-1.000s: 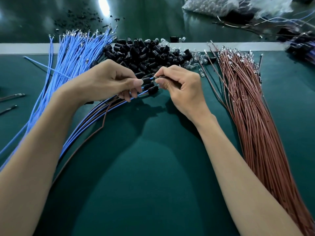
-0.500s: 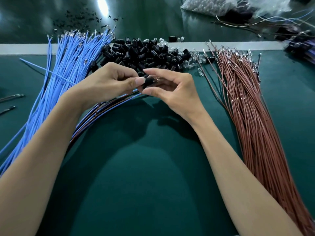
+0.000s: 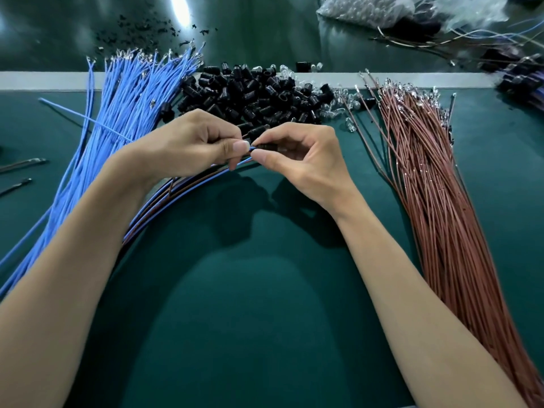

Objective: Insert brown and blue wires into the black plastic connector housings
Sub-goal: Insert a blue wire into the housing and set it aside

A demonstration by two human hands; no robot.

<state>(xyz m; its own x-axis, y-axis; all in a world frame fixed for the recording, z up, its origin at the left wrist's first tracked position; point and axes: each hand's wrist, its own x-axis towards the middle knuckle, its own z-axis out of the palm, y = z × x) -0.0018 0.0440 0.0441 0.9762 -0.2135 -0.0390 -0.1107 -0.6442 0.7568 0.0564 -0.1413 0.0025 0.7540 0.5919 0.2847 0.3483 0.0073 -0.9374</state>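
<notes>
My left hand [image 3: 188,145] pinches the ends of a blue and a brown wire [image 3: 182,188] that trail back under my forearm with several other wired pairs. My right hand [image 3: 297,157] pinches a small black connector housing [image 3: 266,146] between thumb and forefinger, right at the wire tips. The two hands meet just in front of a heap of loose black housings [image 3: 253,95]. A thick fan of blue wires [image 3: 117,113] lies at the left, and a bundle of brown wires [image 3: 435,187] at the right.
Small clear glass bulbs [image 3: 343,103] lie scattered beside the black heap. A plastic bag of parts [image 3: 362,8] and finished wired pieces [image 3: 521,81] sit at the far right. Two metal-tipped leads [image 3: 23,164] lie at the left edge. A green mat [image 3: 265,304] covers the table.
Both hands have drawn slightly nearer to me and closer together. My right hand has turned to pinch the housing at the wire tips, where it first held it farther up.
</notes>
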